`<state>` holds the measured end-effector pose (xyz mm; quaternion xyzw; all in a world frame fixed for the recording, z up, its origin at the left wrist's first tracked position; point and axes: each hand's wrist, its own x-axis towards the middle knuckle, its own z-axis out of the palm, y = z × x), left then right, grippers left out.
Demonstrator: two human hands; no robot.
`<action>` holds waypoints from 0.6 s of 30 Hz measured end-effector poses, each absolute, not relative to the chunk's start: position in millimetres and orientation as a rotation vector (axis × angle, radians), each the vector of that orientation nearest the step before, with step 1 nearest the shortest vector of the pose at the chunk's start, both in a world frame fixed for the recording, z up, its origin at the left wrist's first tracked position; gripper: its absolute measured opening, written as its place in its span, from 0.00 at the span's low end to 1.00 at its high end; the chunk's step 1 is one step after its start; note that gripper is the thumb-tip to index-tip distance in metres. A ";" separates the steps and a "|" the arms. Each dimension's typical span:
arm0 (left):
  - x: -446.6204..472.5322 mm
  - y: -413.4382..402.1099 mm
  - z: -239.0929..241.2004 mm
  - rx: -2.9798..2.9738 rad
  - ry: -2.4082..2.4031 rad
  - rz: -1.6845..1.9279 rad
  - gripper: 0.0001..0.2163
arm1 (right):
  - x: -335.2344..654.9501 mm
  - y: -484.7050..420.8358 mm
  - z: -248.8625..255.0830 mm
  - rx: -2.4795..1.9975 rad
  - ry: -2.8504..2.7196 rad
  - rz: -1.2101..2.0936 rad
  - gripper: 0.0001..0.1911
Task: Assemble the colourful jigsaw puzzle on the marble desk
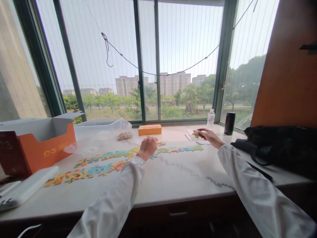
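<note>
Marble sill point(178, 175) — puzzle strips point(99, 170), orange box point(150, 129)

Water btl point(210, 119), blk cup point(229, 123), blk bag point(277, 145), orange carton point(49, 148)

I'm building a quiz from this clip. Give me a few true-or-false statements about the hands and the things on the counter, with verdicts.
1. The right hand holds a puzzle piece. True.
2. The left hand rests on a bottle. False: it rests closed on the puzzle row; the water bottle stands by the window.
3. A black bag lies at the right of the counter. True.
4. The small orange box lies on the floor. False: it lies on the counter near the window.
</note>
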<state>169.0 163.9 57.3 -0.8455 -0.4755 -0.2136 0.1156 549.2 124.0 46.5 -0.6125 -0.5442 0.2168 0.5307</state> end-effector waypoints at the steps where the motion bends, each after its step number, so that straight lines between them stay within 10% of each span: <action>1: 175.3 159.4 60.3 -2.492 -1.387 -0.626 0.17 | 559.6 117.2 41.0 -1.509 -1.272 0.519 0.30; 18: 368.1 112.2 17.7 -2.908 -1.035 -0.399 0.20 | 597.0 109.9 -5.8 -1.910 -1.594 0.654 0.23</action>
